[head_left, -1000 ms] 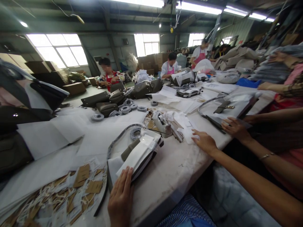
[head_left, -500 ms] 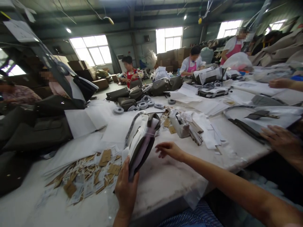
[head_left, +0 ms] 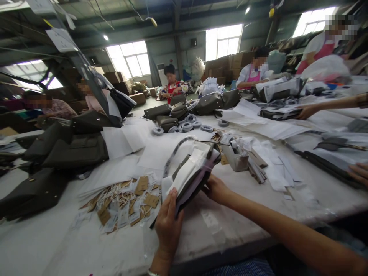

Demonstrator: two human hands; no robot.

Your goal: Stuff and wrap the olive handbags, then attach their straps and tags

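Observation:
A grey handbag [head_left: 192, 173] wrapped in white paper and clear film stands tilted on the white table [head_left: 230, 226], its strap looping up behind it. My left hand [head_left: 168, 222] is closed on the bag's near end. My right hand [head_left: 216, 189] grips the bag's right side from beneath. A heap of brown paper tags with white strings [head_left: 126, 203] lies just left of the bag.
A tape dispenser [head_left: 235, 156] and paper scraps [head_left: 270, 165] lie right of the bag. Dark olive bags [head_left: 71, 151] pile at the left, and tape rolls [head_left: 186, 125] sit further back. Another person's hand [head_left: 359, 172] rests at the right edge. Several workers sit around the table.
My right hand came back from the paper scraps and took hold of the bag. The bag was lifted from lying flat to tilted upright. The view swung left.

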